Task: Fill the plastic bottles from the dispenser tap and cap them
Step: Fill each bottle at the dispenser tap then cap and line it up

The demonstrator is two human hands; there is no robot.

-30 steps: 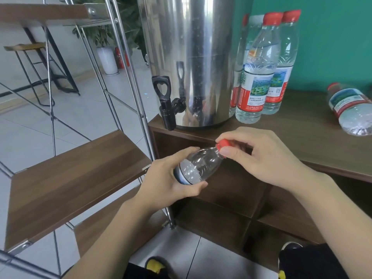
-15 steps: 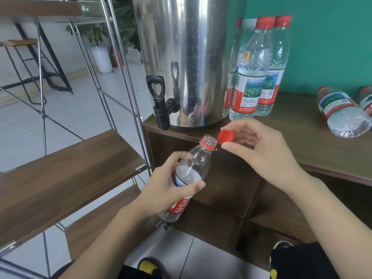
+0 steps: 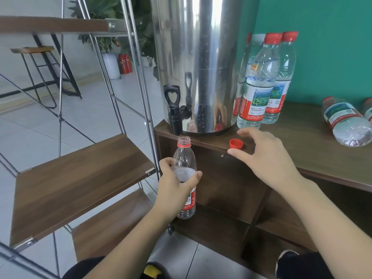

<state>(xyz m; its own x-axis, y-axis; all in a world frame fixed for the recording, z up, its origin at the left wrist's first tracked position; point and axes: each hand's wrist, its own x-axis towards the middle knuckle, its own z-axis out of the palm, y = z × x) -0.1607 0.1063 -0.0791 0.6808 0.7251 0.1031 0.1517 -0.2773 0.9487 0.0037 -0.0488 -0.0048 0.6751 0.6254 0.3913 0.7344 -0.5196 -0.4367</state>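
Now the small red plastic cap (image 3: 236, 143) lies on the brown wooden counter (image 3: 314, 146), right hand (image 3: 267, 156) spread empty beside it; left hand (image 3: 177, 190) grips the uncapped clear plastic bottle (image 3: 184, 164) below the black tap (image 3: 174, 111)

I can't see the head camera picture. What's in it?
A left hand holds an open plastic bottle upright just under a steel dispenser's black tap. The right hand hovers open by a red cap lying on the wooden counter, where more capped bottles stand and lie.
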